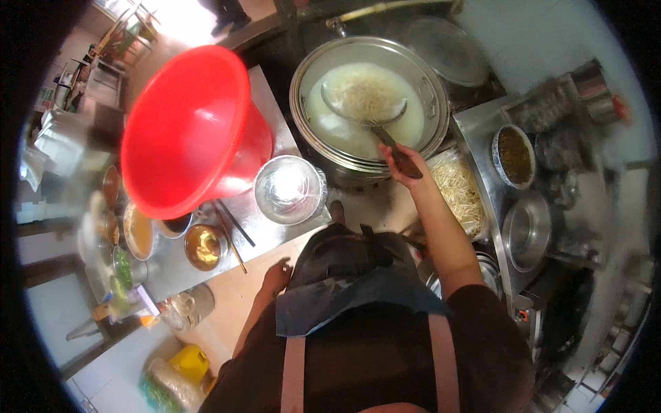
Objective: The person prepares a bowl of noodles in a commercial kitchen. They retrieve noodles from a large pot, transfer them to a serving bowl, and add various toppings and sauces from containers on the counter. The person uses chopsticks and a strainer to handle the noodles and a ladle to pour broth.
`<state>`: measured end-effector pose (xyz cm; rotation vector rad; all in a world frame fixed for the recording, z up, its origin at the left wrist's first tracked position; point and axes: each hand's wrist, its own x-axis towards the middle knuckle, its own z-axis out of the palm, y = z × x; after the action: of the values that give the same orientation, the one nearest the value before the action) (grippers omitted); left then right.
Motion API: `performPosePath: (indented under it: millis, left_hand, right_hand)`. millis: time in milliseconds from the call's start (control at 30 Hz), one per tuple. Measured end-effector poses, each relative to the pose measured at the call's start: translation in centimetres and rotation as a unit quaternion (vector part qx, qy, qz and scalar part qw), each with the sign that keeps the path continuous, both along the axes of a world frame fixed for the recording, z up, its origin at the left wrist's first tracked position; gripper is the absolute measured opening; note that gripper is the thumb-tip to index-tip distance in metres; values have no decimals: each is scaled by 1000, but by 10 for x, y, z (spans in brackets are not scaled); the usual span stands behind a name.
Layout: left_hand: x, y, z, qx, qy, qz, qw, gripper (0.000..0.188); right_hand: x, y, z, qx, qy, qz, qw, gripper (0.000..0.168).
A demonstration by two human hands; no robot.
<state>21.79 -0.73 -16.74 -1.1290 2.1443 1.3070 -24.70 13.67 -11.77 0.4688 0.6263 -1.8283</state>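
Note:
My right hand (404,166) grips the dark handle (395,149) of a large, round skimmer ladle (326,98). Its bowl rests in the cloudy, pale liquid (330,139) of a big metal pot (445,98), and thin sprouts or strands (369,100) lie in it. Down at my side, next to my dark apron (356,299), hangs my left hand (278,276); it appears to hold nothing, with its fingers loosely apart. Beneath my right forearm stands a clear plastic bag of bean sprouts (457,191).
A large red plastic tub (181,124) leans over the left steel counter (268,237). Near it are a plastic-lined bowl (288,191), chopsticks (235,248) and a sauce bowl (202,248). The right counter holds a patterned bowl (514,156) and a metal basin (528,231).

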Motion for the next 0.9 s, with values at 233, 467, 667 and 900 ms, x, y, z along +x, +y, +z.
performPosePath:
  millis: [233, 467, 667, 900]
  left_hand:
    - [-25, -5, -10, 0, 50, 101, 994, 32]
    - [-29, 40, -30, 26, 18, 170, 985, 33]
    - [-23, 91, -87, 12, -1, 119, 993, 31]
    - [-106, 104, -31, 23, 16, 149, 988, 30]
  right_hand:
    - [-5, 4, -2, -47, -111, 114, 986, 29]
    - [-26, 75, 29, -10, -4, 208, 978, 39]
    - [-52, 113, 77, 38, 124, 288, 949, 44]
    - [-77, 133, 45, 121, 254, 331, 901, 47]
